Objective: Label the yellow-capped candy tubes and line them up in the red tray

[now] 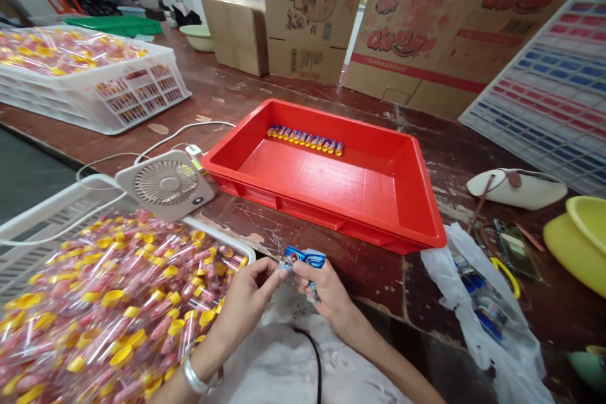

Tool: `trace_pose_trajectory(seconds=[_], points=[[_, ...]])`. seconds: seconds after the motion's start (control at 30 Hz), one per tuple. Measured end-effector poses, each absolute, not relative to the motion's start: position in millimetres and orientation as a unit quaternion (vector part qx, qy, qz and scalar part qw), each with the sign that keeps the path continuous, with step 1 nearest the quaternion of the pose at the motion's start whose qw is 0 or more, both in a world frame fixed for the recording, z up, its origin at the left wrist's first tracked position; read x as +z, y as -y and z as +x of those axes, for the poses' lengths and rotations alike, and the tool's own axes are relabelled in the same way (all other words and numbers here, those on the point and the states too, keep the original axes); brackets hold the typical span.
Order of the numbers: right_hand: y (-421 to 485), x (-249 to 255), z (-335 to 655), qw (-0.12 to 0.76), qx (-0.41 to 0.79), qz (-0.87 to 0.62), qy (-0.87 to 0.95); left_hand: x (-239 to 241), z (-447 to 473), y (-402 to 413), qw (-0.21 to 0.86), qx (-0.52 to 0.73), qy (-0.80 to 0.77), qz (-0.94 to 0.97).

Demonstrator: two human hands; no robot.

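Close to my body, my left hand (253, 293) pinches the lower left edge of a blue printed wrapper (292, 257). My right hand (329, 287) is closed on the same piece and on more blue printed film, part of which hangs below the fingers. Whether these are separate labels or one strip, I cannot tell. Beyond both hands stands a red tray (326, 221), with a row of small blue-wrapped tubes with yellow ends (305, 139) along its far left side. Left of my left hand lie many clear, yellow-capped tubes with pink contents (156, 290), heaped in a white basket (243, 252).
A small fan (170, 183) with a white cable stands between basket and tray. Another white crate (142, 91) is at the back left. Cardboard boxes (307, 63) line the back. At right are a plastic bag (511, 341), a white pouch (525, 192) and a yellow bowl (577, 252).
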State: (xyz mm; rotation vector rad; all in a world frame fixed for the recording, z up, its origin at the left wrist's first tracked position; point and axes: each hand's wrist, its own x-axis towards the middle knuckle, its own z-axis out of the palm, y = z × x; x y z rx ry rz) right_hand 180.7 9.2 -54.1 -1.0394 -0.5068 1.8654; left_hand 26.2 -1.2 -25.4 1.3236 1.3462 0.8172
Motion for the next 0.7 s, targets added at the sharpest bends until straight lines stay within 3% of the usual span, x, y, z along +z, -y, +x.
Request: trace_pose_trajectory(seconds=[0.2,0.4,0.7], points=[[-8,-60,179,0.425,0.744,-0.452,0.247,-16,16,8,0.51,0.318,-0.56,0.571],[-8,-64,184,0.444,0.724,-0.464,0.251,3,-71,9,0.202,0.009,-0.721,0.662],[-12,-59,174,0.462,0.702,-0.474,0.263,-24,-128,19,0.102,-0.11,-0.739,0.657]])
